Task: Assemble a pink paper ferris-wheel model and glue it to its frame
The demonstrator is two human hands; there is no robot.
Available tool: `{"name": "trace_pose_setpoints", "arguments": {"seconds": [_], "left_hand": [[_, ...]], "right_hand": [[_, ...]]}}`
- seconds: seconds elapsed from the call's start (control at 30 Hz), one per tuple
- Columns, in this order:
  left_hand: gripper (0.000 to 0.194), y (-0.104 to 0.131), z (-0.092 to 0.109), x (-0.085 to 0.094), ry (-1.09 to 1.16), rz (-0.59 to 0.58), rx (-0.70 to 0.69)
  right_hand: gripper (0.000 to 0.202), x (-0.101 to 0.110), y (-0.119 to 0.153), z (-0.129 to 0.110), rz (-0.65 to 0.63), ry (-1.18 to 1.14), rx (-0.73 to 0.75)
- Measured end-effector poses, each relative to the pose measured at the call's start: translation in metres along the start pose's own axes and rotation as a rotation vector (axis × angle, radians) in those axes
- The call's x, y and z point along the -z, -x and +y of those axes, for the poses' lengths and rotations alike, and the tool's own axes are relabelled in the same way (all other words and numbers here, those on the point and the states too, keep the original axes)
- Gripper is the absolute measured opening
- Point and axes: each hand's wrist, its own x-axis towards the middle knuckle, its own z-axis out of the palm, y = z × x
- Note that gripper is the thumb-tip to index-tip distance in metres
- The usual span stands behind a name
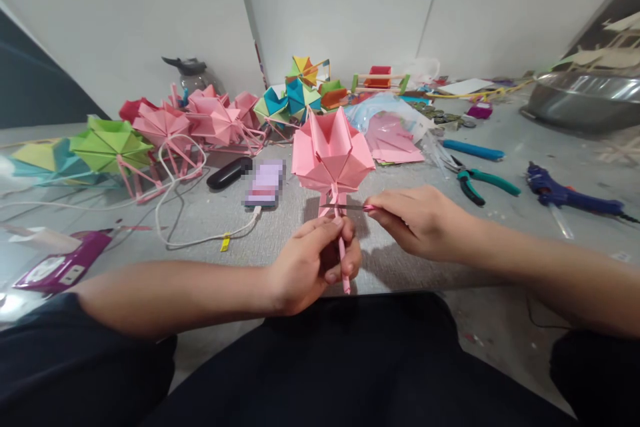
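Observation:
Pinched in my left hand (320,257) is a pink rolled-paper stick (343,260), slanting down toward the table's front edge. A thin dark metal blade (346,207) with a bit of pink at its grip end is held in my right hand (417,221). Its blade lies across the upper part of the stick; whether it cuts in, I cannot tell. Just beyond stands a folded pink paper wheel (333,153) on pink paper legs, partly hidden behind the stick and my fingers.
Finished paper wheels in pink, green (110,147) and other colours line the left and back. A phone (266,183) on a white cable lies left of centre. Pliers (483,180), a blue glue gun (570,193), pink paper sheets (393,140) and a metal bowl (585,103) are to the right.

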Motion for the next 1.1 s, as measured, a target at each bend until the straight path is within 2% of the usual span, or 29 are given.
{"name": "trace_pose_setpoints", "arguments": {"seconds": [0.27, 0.43, 0.7, 0.93, 1.1], "left_hand": [[0.039, -0.002, -0.002, 0.001, -0.07, 0.042, -0.048], [0.039, -0.005, -0.002, 0.005, -0.203, 0.087, -0.116], [0.052, -0.011, -0.014, -0.005, -0.451, 0.15, -0.185], [0.052, -0.011, -0.014, -0.002, -0.416, 0.171, -0.242], [0.051, -0.014, -0.017, -0.005, -0.418, 0.183, -0.28]], "right_hand": [[0.02, 0.001, 0.001, 0.0, -0.005, 0.046, 0.026], [0.021, 0.003, 0.002, 0.002, -0.009, 0.056, 0.061], [0.027, -0.006, -0.005, -0.012, -0.049, 0.084, 0.047], [0.025, 0.0, -0.005, -0.01, -0.002, 0.094, 0.064], [0.022, -0.005, -0.01, -0.016, 0.017, 0.095, 0.083]]}}
